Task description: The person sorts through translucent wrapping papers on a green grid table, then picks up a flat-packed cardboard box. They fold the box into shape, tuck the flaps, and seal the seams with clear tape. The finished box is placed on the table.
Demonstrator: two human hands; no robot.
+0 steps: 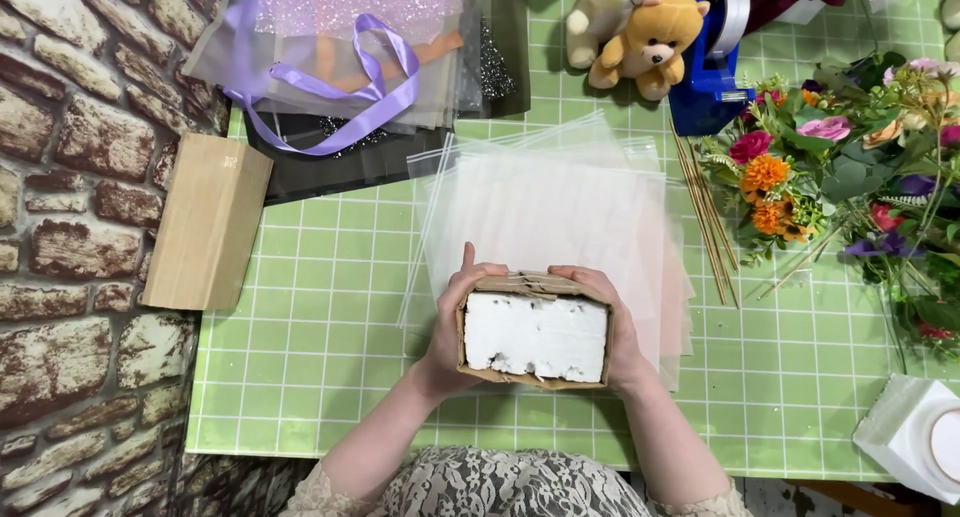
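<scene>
Head view: a table covered by a green cutting mat (320, 357) with a white grid fills most of the frame; along the left edge runs a wall of rough, mottled faux brick (70, 177).

At lower centre, both hands grip a cardboard box (535, 329) with torn, frayed edges, its open face showing a rough white foam block (535, 335) packed inside. The left hand (452, 322) wraps the box's left side, thumb pointing up along the edge and fingers curled over the top; the right hand (608, 322) clasps the right side the same way. Lace sleeves show at the bottom edge.

Beneath and behind the box lies a fanned stack of translucent frosted wrapping sheets (560, 197). In the upper left sit sheer bags with a lilac satin ribbon (340, 87), and below them a plain wooden block (208, 222). At top centre lean two plush teddy bears (640, 32) beside a blue tape dispenser (710, 72). Thin wooden skewers (705, 217) lie just beside a heap of mixed flowers (850, 167) at right. A white box (915, 437) sits at the lower right corner.
</scene>
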